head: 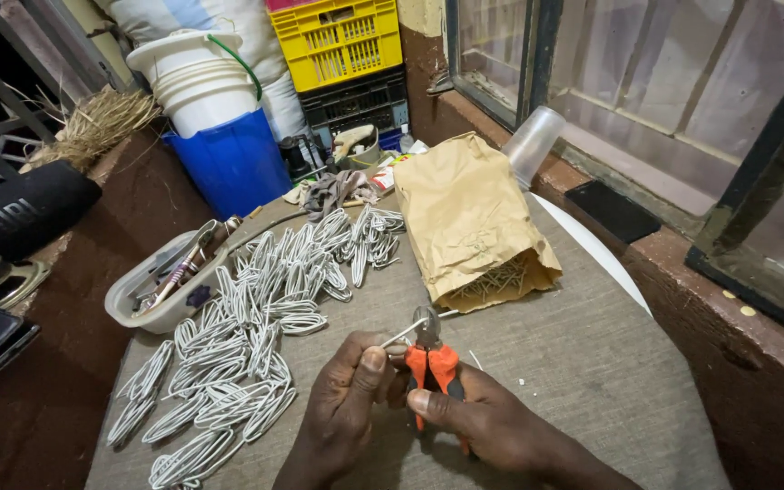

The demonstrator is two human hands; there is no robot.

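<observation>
A short white wire is pinched between the thumb and fingers of the left hand, which is closed around it near the front middle of the table. The wire's far end sits in the head of a pair of pliers with orange handles. The right hand is wrapped shut around those handles, thumb lying across the near one.

Just left of the hands, and running far back across the grey table cover, lies a big spread of bent white wire loops, some piled on each other, some loose near the front left edge.

Far right of the loops a brown paper bag lies on its side with its mouth towards the hands; thin pale sticks or nails, too small to tell which, show inside the opening. A clear plastic cup is tipped against the ledge beyond the bag.

At the left edge a shallow clear plastic tub holds a jumble of small tools and metal bits. Farther back stand a blue bucket with stacked white buckets set in it, then a yellow crate on a black crate. A black speaker rests on the far left ledge.
</observation>
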